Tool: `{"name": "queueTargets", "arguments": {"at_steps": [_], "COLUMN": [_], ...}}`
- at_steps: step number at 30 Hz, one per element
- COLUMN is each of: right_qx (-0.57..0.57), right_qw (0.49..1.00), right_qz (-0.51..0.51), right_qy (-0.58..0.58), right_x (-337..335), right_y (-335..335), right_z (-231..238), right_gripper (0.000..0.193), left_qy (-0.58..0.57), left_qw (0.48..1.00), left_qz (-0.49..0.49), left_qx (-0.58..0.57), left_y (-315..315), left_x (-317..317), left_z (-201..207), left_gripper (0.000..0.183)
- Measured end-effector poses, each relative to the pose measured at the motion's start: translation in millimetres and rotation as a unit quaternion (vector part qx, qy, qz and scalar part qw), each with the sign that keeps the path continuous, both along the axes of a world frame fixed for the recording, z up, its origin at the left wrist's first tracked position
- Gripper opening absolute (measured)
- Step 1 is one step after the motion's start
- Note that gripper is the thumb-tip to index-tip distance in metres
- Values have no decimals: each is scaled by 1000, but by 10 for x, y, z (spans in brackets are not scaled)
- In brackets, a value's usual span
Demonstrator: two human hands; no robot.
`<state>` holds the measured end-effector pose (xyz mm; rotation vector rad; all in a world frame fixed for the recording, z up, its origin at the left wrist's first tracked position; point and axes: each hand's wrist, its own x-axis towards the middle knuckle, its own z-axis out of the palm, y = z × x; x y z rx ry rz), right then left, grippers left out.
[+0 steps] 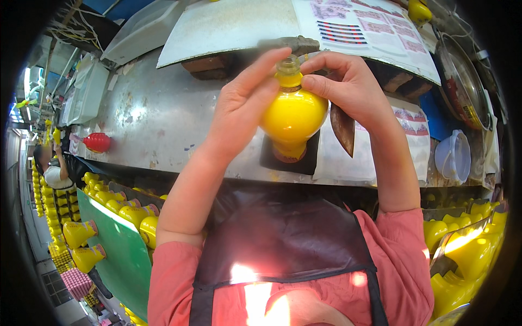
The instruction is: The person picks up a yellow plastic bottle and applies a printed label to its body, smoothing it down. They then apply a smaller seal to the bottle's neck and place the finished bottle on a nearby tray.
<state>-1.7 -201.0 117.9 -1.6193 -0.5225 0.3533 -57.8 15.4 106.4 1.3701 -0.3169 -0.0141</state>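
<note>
A round-bodied yellow bottle (293,117) with a clear glass mouth stands upright on a black pad (272,155) at the bench's near edge. A thin dark band circles its neck. Along the left of the neck and shoulder lies my left hand (244,100), its fingers stretched upward and pressed to the bottle. My right hand (348,81) is closed, thumb and bent index finger against the right of the neck. A brown, pointed, blade-like tool (342,130) sticks out below its palm; the tool's other end is hidden by the hand.
A raised white board (234,27) carries sheets of printed labels (375,22) and dark strips. Red squeeze bulb (97,142) lies left, a translucent bucket (453,156) right. Yellow bottles (81,233) crowd both sides below the bench. A person (57,171) works far left.
</note>
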Motion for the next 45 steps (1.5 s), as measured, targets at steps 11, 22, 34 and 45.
{"name": "queueTargets", "arguments": {"at_steps": [11,22,34,45], "right_qx": [-13,-62,11,-110], "right_qw": [999,996,998,867], "right_qz": [-18,-58,-67,-117], "right_qy": [-24,-40,-19,-472], "right_x": [-85,-99,-74,-544], "right_y": [-28,34,56,203], "right_z": [76,106,-60,43], "right_gripper": [28,32,33,27], "left_qy": [-21,0,6,-2], "left_qw": [993,999,1000,994], "left_qz": [88,5,-7,51], "left_qx": [70,38,-9,97], "left_y": [-86,-22,-19,-91], "left_x": [119,74,48,222], "left_z": [217,91,1,276], "left_gripper": [19,38,35,15]}}
